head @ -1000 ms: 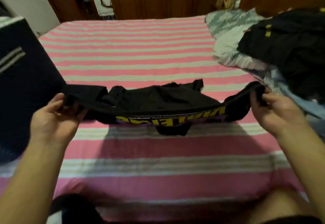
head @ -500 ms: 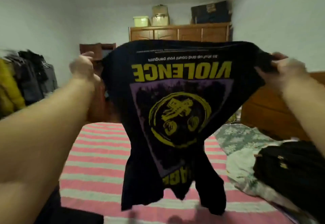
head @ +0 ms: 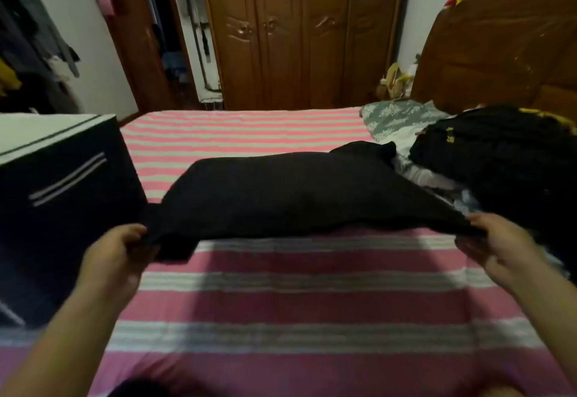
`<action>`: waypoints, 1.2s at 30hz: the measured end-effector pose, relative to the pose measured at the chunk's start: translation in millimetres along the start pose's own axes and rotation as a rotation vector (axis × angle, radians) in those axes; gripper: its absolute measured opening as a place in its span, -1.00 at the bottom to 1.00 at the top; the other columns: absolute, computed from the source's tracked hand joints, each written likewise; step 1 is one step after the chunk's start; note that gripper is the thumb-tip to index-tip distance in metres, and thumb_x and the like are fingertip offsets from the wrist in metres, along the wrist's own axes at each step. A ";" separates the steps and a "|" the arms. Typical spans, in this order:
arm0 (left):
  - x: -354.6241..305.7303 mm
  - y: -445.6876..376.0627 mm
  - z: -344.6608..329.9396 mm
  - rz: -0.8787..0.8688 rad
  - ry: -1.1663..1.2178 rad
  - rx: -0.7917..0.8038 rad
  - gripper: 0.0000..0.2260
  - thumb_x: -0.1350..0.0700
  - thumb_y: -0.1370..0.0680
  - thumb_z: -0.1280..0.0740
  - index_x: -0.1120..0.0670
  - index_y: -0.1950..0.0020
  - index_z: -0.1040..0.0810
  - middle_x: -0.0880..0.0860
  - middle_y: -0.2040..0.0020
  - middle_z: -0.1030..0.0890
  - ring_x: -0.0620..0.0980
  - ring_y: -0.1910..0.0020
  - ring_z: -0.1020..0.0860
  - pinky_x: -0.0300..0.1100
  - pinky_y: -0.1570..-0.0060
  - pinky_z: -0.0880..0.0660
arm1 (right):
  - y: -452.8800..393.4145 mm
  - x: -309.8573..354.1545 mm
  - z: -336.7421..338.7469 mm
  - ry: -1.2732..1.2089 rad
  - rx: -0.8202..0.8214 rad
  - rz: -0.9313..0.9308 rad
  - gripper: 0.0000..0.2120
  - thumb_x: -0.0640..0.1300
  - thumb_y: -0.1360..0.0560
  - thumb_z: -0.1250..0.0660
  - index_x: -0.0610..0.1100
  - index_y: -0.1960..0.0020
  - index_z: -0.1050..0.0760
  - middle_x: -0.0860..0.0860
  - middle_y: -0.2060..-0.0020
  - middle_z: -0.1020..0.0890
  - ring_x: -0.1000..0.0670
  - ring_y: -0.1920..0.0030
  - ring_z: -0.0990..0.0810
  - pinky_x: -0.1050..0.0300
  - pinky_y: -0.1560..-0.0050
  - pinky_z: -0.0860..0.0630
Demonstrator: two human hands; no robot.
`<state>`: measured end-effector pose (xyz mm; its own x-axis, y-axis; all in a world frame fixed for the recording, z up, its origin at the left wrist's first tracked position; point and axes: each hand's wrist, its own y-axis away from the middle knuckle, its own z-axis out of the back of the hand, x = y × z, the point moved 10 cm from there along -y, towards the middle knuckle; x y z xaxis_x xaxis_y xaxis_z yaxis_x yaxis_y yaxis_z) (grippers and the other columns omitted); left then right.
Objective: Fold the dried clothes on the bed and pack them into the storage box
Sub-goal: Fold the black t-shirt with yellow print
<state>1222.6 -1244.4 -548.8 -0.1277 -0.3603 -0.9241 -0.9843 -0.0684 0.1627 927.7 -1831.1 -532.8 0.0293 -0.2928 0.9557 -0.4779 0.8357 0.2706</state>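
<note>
Left hand (head: 117,251) and right hand (head: 499,245) each pinch the black shirt (head: 299,190) over the bed (head: 312,303)

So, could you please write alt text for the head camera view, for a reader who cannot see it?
Two hands, left hand and right hand, each grip an end of a black T-shirt spread over a pink striped bed. A dark storage box stands left; a pile of dark clothes lies right.

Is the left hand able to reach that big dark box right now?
Probably yes. The storage box stands right beside the left hand with nothing between them. But both hands, left and right hand, are gripping the black T-shirt, so it would have to let go first.
</note>
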 end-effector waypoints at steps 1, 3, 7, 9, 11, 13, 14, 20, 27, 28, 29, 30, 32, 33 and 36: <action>30.8 24.8 19.9 0.114 -0.088 -0.061 -0.80 0.31 -0.57 -0.16 0.13 0.12 -0.54 0.08 0.27 -0.61 -0.04 0.31 -0.64 -0.20 0.26 -0.64 | -0.8 -46.3 18.0 0.084 -0.014 -0.039 -0.79 -0.30 -0.61 -0.17 -0.12 0.12 -0.50 -0.13 0.17 -0.58 -0.07 0.25 -0.57 0.14 0.43 -0.56; 98.4 57.1 54.5 0.231 -0.267 -0.069 -0.78 0.37 -0.57 -0.14 0.14 0.01 -0.54 0.15 0.18 -0.59 0.03 0.27 -0.59 -0.10 0.24 -0.58 | -6.9 -109.6 50.7 0.271 -0.052 -0.072 -0.79 -0.35 -0.60 -0.17 -0.18 0.06 -0.55 -0.23 0.06 -0.58 -0.11 0.24 -0.54 0.15 0.33 -0.51; 157.6 66.7 93.2 0.339 -0.527 -0.106 -0.78 0.43 -0.58 -0.21 0.14 0.09 -0.49 0.23 0.24 -0.51 0.06 0.48 -0.55 -0.24 0.50 -0.44 | -2.1 -162.3 83.4 0.497 -0.056 -0.108 -0.85 -0.38 -0.59 -0.23 -0.20 0.00 -0.54 -0.17 0.11 -0.57 -0.05 0.23 -0.51 0.22 0.54 -0.54; 166.7 68.4 96.3 0.358 -0.539 -0.118 -0.87 0.36 -0.56 -0.27 0.16 0.11 -0.52 0.20 0.26 -0.52 0.03 0.47 -0.54 -0.29 0.53 -0.42 | -7.7 -161.7 84.7 0.602 -0.075 -0.046 -0.93 -0.30 -0.54 -0.36 -0.25 0.00 -0.59 -0.22 0.12 -0.64 -0.15 0.21 -0.60 0.12 0.39 -0.65; 167.4 66.1 96.7 0.373 -0.513 -0.147 -0.96 0.27 -0.57 -0.35 0.19 0.08 -0.56 0.19 0.20 -0.55 0.07 0.34 -0.52 -0.22 0.43 -0.46 | -26.7 -169.2 92.4 0.744 -0.118 -0.018 -0.91 -0.21 -0.48 -0.45 -0.24 0.09 -0.59 -0.23 0.17 -0.66 -0.26 0.17 -0.66 -0.18 0.22 -0.68; 168.4 65.9 94.6 0.380 -0.548 -0.128 -0.92 0.26 -0.60 -0.35 0.25 0.07 -0.56 0.20 0.19 -0.56 0.10 0.29 -0.51 -0.20 0.43 -0.48 | -43.7 -173.7 93.2 0.862 -0.134 0.016 -0.84 -0.14 -0.40 -0.47 -0.22 0.12 -0.58 -0.23 0.17 -0.67 -0.30 0.13 -0.67 -0.22 0.13 -0.66; 166.1 68.7 92.9 0.380 -0.582 -0.115 -0.89 0.27 -0.62 -0.32 0.25 0.10 -0.54 0.20 0.21 -0.55 0.11 0.29 -0.50 -0.21 0.48 -0.48 | -34.5 -164.8 87.0 0.891 -0.143 0.023 -0.81 -0.14 -0.39 -0.46 -0.24 0.07 -0.60 -0.23 0.14 -0.67 -0.31 0.10 -0.67 -0.20 0.10 -0.65; 119.0 47.6 106.9 0.101 -0.842 -0.131 -0.73 0.16 -0.68 -0.26 0.25 0.18 -0.44 0.20 0.36 -0.45 0.07 0.46 -0.42 -0.09 0.38 -0.42 | -22.0 -135.5 86.9 0.742 -0.146 0.061 -0.84 -0.14 -0.36 -0.36 -0.13 0.06 -0.56 -0.20 0.06 -0.64 -0.23 0.11 -0.64 -0.16 0.05 -0.62; 106.3 63.3 94.8 -0.196 -1.537 -0.016 -0.80 0.09 -0.64 -0.31 0.17 0.03 -0.35 0.17 0.24 -0.49 0.20 0.28 -0.45 0.04 0.24 -0.36 | 9.3 -152.6 87.7 1.282 -0.054 0.160 -0.82 -0.24 -0.53 -0.29 -0.19 -0.12 -0.52 -0.31 -0.03 -0.61 -0.33 -0.01 -0.61 -0.10 -0.05 -0.52; 110.9 65.2 93.0 -0.216 -1.591 0.008 -0.79 0.10 -0.62 -0.34 0.18 0.02 -0.35 0.18 0.22 -0.48 0.22 0.26 -0.46 0.07 0.23 -0.40 | 11.0 -151.5 85.8 1.365 -0.034 0.219 -0.80 -0.22 -0.53 -0.33 -0.18 -0.15 -0.49 -0.30 -0.10 -0.56 -0.33 -0.06 -0.57 -0.10 -0.08 -0.49; 112.6 68.0 87.6 -0.291 -1.646 0.025 -0.77 0.11 -0.59 -0.39 0.20 0.01 -0.38 0.21 0.18 -0.49 0.26 0.22 -0.48 0.11 0.22 -0.44 | 13.4 -148.3 81.6 1.428 -0.016 0.292 -0.76 -0.19 -0.52 -0.37 -0.15 -0.18 -0.47 -0.28 -0.12 -0.51 -0.32 -0.08 -0.54 -0.11 -0.09 -0.49; 115.0 72.5 79.2 -0.390 -1.697 0.057 -0.75 0.13 -0.54 -0.45 0.21 0.02 -0.41 0.25 0.14 -0.49 0.30 0.17 -0.48 0.14 0.21 -0.46 | 13.6 -146.6 75.7 1.472 0.019 0.371 -0.72 -0.18 -0.50 -0.42 -0.13 -0.19 -0.49 -0.23 -0.12 -0.48 -0.31 -0.09 -0.52 -0.12 -0.10 -0.49; 126.7 85.4 55.8 -0.578 -1.736 0.206 -0.74 0.14 -0.44 -0.55 0.17 0.06 -0.49 0.19 0.13 -0.50 0.26 0.15 -0.47 0.11 0.23 -0.46 | 15.5 -152.4 56.4 1.544 0.206 0.511 -0.69 -0.19 -0.45 -0.48 -0.10 -0.18 -0.57 -0.14 -0.08 -0.51 -0.23 -0.12 -0.50 -0.07 -0.14 -0.47; 138.1 92.3 45.1 -0.628 -1.717 0.338 -0.74 0.12 -0.42 -0.58 0.12 0.08 -0.52 0.10 0.14 -0.49 0.17 0.16 -0.47 0.04 0.24 -0.45 | 16.8 -158.5 49.5 1.567 0.312 0.543 -0.70 -0.18 -0.44 -0.50 -0.09 -0.16 -0.61 -0.10 -0.06 -0.54 -0.19 -0.12 -0.51 -0.04 -0.14 -0.47; 171.3 103.0 36.0 -0.623 -1.732 0.612 -0.68 0.06 -0.37 -0.63 0.03 -0.02 -0.61 0.00 0.02 -0.52 0.04 0.07 -0.47 -0.14 0.17 -0.40 | 18.3 -155.5 46.3 1.567 0.387 0.595 -0.83 -0.19 -0.45 -0.50 -0.11 -0.04 -0.65 -0.04 0.03 -0.59 -0.12 -0.01 -0.59 0.04 0.00 -0.48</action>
<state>1095.0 -1279.7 -702.7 0.6163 0.7744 -0.1432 -0.7855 0.6174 -0.0419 873.7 -1791.8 -681.8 0.4338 0.8862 0.1628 -0.9006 0.4320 0.0486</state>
